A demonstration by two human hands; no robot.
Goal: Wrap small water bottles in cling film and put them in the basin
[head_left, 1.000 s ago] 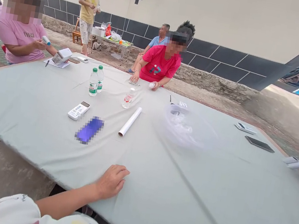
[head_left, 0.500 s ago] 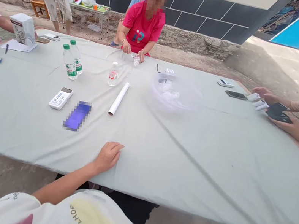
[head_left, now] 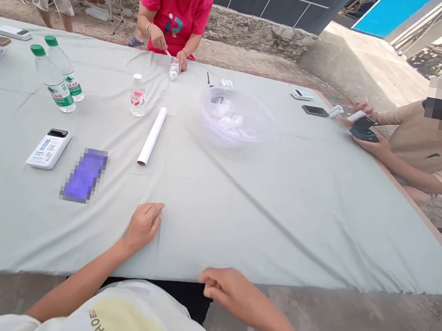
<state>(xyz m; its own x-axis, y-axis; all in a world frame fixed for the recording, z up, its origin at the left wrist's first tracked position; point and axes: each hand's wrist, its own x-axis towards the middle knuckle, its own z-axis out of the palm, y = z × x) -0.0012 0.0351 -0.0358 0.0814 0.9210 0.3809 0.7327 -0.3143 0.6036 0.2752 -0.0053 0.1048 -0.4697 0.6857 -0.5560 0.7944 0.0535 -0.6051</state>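
My left hand [head_left: 143,224] rests on the pale green tablecloth [head_left: 281,210] near its front edge, fingers loosely curled and holding nothing. My right hand [head_left: 230,293] hovers at the cloth's front edge, fingers curled inward; nothing shows in them. Nearest ahead of my left hand lie a blurred purple flat object [head_left: 85,174], a white handheld device [head_left: 49,147] and a white paper roll [head_left: 152,135].
Two green-capped water bottles [head_left: 54,78], a small bottle [head_left: 138,95] and a clear plastic bowl [head_left: 236,117] stand farther back. A person in red [head_left: 175,6] sits opposite with a bottle. At the right a person [head_left: 432,151] holds a phone; another phone [head_left: 315,111] lies nearby.
The view has swung right and down. My right hand has come into view at the cloth's front edge. My left hand stays on the cloth. The person in pink at the left is out of view.
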